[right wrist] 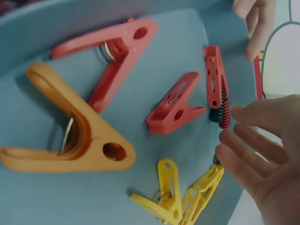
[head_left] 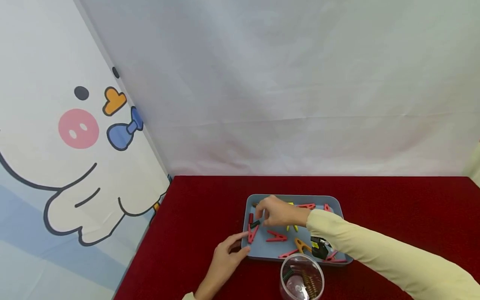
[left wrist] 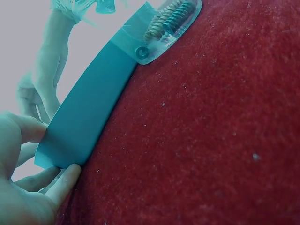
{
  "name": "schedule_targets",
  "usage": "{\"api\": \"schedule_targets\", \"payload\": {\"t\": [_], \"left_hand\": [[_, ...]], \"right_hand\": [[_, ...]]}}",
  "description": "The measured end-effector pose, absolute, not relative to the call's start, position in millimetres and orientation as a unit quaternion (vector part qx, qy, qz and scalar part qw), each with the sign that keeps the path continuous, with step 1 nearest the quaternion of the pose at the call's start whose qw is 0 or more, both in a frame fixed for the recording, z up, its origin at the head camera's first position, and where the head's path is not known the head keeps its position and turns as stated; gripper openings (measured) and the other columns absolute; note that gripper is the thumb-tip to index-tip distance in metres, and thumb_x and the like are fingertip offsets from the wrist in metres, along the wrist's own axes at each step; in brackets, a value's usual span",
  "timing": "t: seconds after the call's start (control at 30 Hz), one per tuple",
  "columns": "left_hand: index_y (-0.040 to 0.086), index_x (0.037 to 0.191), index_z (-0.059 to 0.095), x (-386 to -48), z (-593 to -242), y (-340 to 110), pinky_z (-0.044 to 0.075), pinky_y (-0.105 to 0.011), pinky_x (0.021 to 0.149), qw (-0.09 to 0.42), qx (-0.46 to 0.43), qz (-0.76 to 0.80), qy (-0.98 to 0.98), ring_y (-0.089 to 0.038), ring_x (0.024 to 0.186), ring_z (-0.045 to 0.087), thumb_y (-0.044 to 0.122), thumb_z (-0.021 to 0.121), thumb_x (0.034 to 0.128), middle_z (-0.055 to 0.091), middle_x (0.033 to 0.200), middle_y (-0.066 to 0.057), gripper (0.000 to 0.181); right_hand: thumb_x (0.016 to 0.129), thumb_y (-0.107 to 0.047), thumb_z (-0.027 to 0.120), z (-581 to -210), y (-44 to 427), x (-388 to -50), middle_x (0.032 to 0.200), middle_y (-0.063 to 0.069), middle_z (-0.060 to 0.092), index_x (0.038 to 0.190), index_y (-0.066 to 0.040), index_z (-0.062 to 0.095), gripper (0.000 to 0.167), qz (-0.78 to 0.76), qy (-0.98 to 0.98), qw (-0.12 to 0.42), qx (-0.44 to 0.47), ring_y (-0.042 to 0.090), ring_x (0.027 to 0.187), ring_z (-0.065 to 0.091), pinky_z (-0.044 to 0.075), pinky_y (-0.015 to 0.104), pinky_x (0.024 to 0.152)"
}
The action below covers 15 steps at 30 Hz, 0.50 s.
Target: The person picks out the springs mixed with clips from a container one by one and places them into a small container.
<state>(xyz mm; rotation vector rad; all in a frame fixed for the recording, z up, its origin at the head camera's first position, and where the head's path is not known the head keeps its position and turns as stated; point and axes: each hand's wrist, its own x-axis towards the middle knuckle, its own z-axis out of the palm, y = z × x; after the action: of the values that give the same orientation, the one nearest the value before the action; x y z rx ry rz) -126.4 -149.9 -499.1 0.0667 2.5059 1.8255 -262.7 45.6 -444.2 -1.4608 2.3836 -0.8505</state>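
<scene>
In the head view a blue tray (head_left: 262,253) holds several plastic spring clamps and a few coil springs. My right hand (head_left: 276,211) reaches over its left part. In the right wrist view the fingers of that hand (right wrist: 262,150) are relaxed, close to a green spring (right wrist: 216,114) and a red spring (right wrist: 225,116) beside a red clamp (right wrist: 214,75). A dark spring (right wrist: 216,160) lies near a fingertip, partly hidden. My left hand (head_left: 225,259) touches the tray's front left corner, its thumb and fingers spread around the wall (left wrist: 89,103).
A clear jar (head_left: 301,277) holding brown and green springs stands against the tray's front side. An orange clamp (right wrist: 89,131) and yellow clamps (right wrist: 169,192) lie in the tray. Under the right sleeve sits a black object (head_left: 319,248). Red cloth (head_left: 195,216) covers the table.
</scene>
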Motion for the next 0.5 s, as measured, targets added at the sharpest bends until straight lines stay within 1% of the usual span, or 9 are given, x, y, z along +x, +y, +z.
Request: {"api": "schedule_targets", "payload": {"t": [0.3,0.4,0.5], "left_hand": [[0.013,0.128,0.060,-129.9,-503.5,-151.4,0.050,-0.026,0.074,0.027,0.014,0.601,0.799,-0.027,0.109,0.057,0.023,0.068,0.0893,0.057,0.127,-0.011,0.040],[0.014,0.129,0.060,-129.8,-503.9,-150.9,0.051,-0.026,0.074,0.033,0.008,0.612,0.790,-0.026,0.110,0.057,0.024,0.068,0.0892,0.056,0.128,-0.011,0.041],[0.015,0.128,0.061,-128.2,-502.1,-150.4,0.051,-0.025,0.074,0.030,0.004,0.617,0.786,-0.026,0.111,0.057,0.024,0.069,0.0885,0.056,0.128,-0.010,0.042]], "right_hand": [[0.076,0.006,0.071,-455.5,36.3,-271.2,0.086,0.007,0.068,0.087,-0.003,0.072,0.015,-0.256,0.820,0.091,-0.504,0.011,0.069,0.060,0.049,0.023,0.062],[0.075,0.006,0.071,-457.1,34.3,-272.2,0.082,0.006,0.068,0.085,-0.004,0.072,0.014,-0.253,0.819,0.088,-0.507,0.008,0.065,0.058,0.048,0.022,0.060],[0.075,0.006,0.070,-457.1,31.4,-272.7,0.082,0.006,0.067,0.084,-0.004,0.072,0.014,-0.253,0.814,0.087,-0.516,0.006,0.064,0.056,0.048,0.021,0.059]]}}
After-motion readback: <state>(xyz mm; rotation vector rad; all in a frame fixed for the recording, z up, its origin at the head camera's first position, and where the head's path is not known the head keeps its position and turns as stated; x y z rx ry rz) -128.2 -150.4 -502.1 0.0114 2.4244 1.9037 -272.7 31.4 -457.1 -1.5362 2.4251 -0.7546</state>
